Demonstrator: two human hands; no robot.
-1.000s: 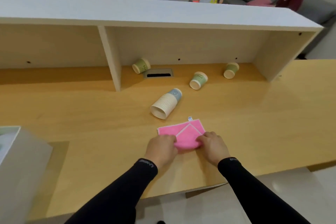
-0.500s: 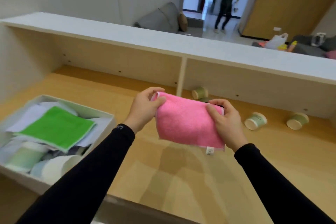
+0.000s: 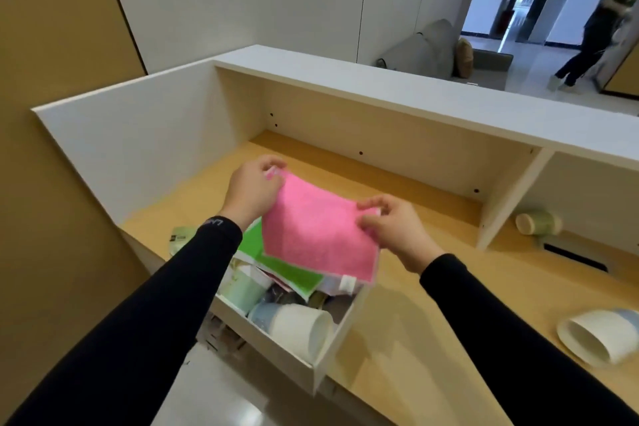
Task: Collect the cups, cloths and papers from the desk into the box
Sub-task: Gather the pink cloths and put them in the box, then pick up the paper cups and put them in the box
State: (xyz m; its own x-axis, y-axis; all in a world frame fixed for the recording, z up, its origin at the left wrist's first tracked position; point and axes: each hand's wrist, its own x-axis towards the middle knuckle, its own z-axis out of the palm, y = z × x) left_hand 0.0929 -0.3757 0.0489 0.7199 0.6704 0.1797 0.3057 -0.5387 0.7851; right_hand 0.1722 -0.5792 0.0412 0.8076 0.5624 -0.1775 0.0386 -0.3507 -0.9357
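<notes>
A pink cloth [image 3: 316, 232] hangs spread out over the white box [image 3: 333, 342]. My left hand [image 3: 252, 190] pinches its far left corner and my right hand [image 3: 390, 225] pinches its right corner. Under the cloth the box holds a green cloth [image 3: 290, 270], papers and several cups, among them a white and blue stack [image 3: 294, 325]. On the wooden desk [image 3: 415, 339] a stack of white cups [image 3: 598, 335] lies on its side at the right. A green cup [image 3: 536, 222] lies on its side under the shelf.
A white shelf [image 3: 397, 97] runs along the back of the desk, with an upright divider [image 3: 511, 197] and a white side wall at the left. A cable slot [image 3: 574, 256] is cut into the desk. A person walks in the room beyond.
Both hands have carried the pink cloth left from above the desk to over the box. The view has swung left, so the box now sits beneath the cloth.
</notes>
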